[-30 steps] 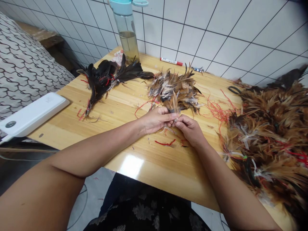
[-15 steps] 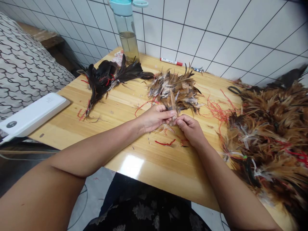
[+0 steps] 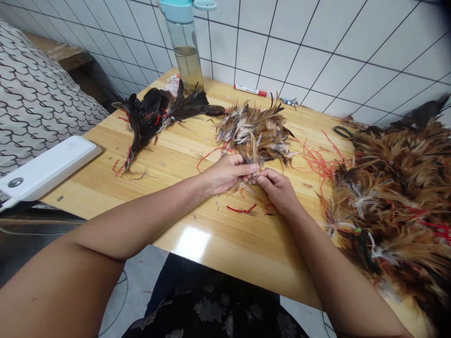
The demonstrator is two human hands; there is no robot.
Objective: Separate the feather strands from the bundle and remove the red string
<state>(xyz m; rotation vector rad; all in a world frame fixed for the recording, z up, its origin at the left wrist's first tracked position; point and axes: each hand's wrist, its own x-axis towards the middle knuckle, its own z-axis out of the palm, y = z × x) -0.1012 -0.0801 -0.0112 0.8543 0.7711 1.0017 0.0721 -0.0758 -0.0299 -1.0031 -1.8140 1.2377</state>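
Observation:
My left hand [image 3: 234, 173] pinches a small brown feather [image 3: 253, 149] between thumb and fingers, its tip pointing away from me. Close beside it, my right hand [image 3: 276, 185] is closed, thumb against forefinger, at the feather's lower end; what it grips there is too small to make out. Just beyond both hands lies a pile of brown and grey feathers [image 3: 268, 124]. A short red string [image 3: 241, 209] rests on the table in front of them.
Black feathers [image 3: 155, 110] lie at left, near a bottle [image 3: 188, 56]. A large heap of brown feathers [image 3: 398, 188] covers the right side. Tangled red strings [image 3: 317, 159] spread between the piles. A red-capped marker [image 3: 250, 90] lies by the wall; a white power bank [image 3: 49, 164] sits at the left edge.
My right hand has shifted very slightly at the feather's lower end. My left hand keeps its pinch almost unmoved.

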